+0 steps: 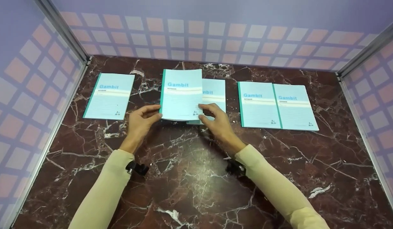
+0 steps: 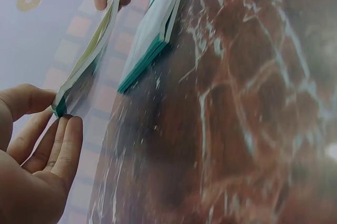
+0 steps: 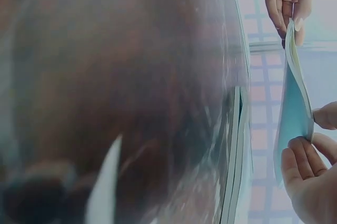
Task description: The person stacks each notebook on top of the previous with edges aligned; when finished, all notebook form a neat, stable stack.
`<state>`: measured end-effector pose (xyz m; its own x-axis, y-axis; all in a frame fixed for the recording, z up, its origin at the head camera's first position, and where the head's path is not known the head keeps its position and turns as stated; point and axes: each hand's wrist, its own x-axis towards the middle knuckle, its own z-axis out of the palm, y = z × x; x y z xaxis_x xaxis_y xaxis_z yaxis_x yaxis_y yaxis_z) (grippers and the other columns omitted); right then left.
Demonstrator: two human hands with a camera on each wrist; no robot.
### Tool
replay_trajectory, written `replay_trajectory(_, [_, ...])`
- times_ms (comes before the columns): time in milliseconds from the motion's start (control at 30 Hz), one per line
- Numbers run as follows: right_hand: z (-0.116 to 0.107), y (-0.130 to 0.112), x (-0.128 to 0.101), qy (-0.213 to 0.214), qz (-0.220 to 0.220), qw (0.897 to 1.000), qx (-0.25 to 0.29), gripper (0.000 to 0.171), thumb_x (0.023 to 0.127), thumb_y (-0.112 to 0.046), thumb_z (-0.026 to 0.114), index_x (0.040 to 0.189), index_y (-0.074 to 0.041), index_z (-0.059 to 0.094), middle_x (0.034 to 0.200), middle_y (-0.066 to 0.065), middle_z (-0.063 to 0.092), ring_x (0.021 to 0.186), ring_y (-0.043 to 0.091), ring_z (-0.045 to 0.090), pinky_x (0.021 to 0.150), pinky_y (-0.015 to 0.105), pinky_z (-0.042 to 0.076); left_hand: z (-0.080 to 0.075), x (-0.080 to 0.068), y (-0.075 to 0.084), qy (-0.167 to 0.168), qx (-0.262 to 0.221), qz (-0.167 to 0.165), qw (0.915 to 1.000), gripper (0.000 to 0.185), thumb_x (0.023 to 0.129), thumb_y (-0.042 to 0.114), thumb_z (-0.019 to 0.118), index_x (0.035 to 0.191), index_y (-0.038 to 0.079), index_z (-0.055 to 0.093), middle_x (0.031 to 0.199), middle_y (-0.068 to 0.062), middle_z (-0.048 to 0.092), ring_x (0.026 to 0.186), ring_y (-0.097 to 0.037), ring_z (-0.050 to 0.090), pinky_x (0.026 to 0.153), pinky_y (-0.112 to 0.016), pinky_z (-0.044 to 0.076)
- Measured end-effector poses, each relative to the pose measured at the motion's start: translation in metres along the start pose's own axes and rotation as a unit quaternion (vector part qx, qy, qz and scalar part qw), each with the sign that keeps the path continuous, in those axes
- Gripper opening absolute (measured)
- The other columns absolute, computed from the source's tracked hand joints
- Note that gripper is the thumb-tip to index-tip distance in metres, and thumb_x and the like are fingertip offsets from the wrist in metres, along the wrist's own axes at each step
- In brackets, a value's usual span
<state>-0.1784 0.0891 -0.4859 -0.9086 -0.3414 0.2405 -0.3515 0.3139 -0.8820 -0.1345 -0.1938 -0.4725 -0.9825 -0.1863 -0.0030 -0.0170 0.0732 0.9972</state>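
Both hands hold a pale blue Gambit notebook with a green spine (image 1: 182,100) raised off the table at the middle. My left hand (image 1: 139,123) pinches its spine edge between thumb and fingers, and my right hand (image 1: 220,122) pinches the opposite edge near the lower corner. From the left wrist view, the held notebook (image 2: 89,58) is seen edge-on, slightly bowed. Under and to the right of it lies another notebook (image 1: 214,95), partly covered; the left wrist view shows stacked spines (image 2: 145,60) there.
A single matching notebook (image 1: 109,97) lies at the left. Two more, a nearer-middle one (image 1: 257,108) and an outer one (image 1: 296,111), lie side by side at the right. Checkered panels (image 1: 196,35) enclose the dark marbled table (image 1: 183,194) at the back and sides.
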Motion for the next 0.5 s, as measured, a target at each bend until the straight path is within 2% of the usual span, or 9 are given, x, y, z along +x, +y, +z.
replay_trajectory(300, [-0.024, 0.011, -0.014, 0.018, -0.009, 0.999, -0.028, 0.038, 0.101, -0.008, 0.074, 0.138, -0.001, 0.069, 0.130, 0.012, 0.069, 0.119, 0.026, 0.066, 0.105, 0.037, 0.054, 0.026, 0.003, -0.003, -0.024, 0.000, 0.010, 0.9997, 0.030, 0.094, -0.001, 0.080, 0.123, -0.005, 0.076, 0.122, -0.021, 0.073, 0.111, -0.030, 0.070, 0.090, -0.026, 0.060])
replay_trajectory(500, [-0.035, 0.017, -0.019, 0.020, -0.002, 1.000, -0.011, 0.038, 0.100, -0.005, 0.075, 0.137, 0.002, 0.068, 0.126, 0.016, 0.067, 0.119, 0.032, 0.066, 0.104, 0.046, 0.056, 0.039, 0.005, -0.007, -0.039, -0.002, 0.011, 0.9992, 0.030, 0.092, -0.003, 0.080, 0.122, -0.003, 0.077, 0.119, -0.021, 0.074, 0.109, -0.030, 0.071, 0.088, -0.028, 0.061])
